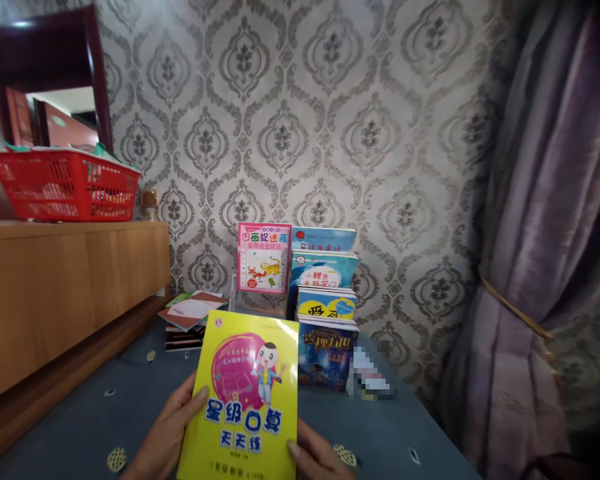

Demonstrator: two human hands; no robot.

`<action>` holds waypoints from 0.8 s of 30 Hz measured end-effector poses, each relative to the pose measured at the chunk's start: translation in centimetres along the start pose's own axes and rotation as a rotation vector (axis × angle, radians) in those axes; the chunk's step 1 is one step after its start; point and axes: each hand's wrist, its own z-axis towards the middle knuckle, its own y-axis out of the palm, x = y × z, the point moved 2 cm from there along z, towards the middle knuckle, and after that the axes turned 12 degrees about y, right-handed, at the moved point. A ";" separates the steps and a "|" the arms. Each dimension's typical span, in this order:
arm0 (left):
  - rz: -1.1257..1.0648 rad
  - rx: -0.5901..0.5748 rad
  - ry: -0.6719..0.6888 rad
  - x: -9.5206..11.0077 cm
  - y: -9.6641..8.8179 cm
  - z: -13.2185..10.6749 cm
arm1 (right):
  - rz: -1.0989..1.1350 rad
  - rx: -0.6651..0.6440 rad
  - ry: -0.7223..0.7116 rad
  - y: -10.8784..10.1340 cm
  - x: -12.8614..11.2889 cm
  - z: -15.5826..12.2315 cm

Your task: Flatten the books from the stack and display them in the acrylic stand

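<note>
Yellow workbook (245, 400) is held up over the blue sheet (80, 433), this side of the tiered books (325, 350) near the far right corner. Left hand (173, 423) grips its left edge, right hand (323, 457) its lower right; probably two-sided to keep it flat, cover facing the wearer. Tiers look stepped so titles show

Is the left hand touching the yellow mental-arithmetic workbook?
Touching. The head view shows the left hand gripping the yellow mental-arithmetic workbook, thumb on its cover.
</note>
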 end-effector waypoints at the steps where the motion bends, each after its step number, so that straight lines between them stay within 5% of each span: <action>1: 0.057 -0.021 0.043 1.0 -0.2 0.8 | -0.055 0.019 0.000 0.0 -1.3 0.3; 8: 0.436 -0.189 0.533 10.1 1.1 10.3 | -0.739 0.275 -0.410 -1.8 -16.8 3.3; 14: 0.269 -0.287 0.792 15.5 4.9 20.2 | -1.220 0.609 -0.654 -4.1 -28.7 6.7; 18: 0.156 -0.333 0.745 15.3 5.9 24.6 | -1.346 0.671 -0.666 -5.0 -31.9 8.7; 24: 0.086 -0.315 0.669 13.0 4.6 28.1 | -1.443 0.687 -0.591 -5.8 -32.8 11.2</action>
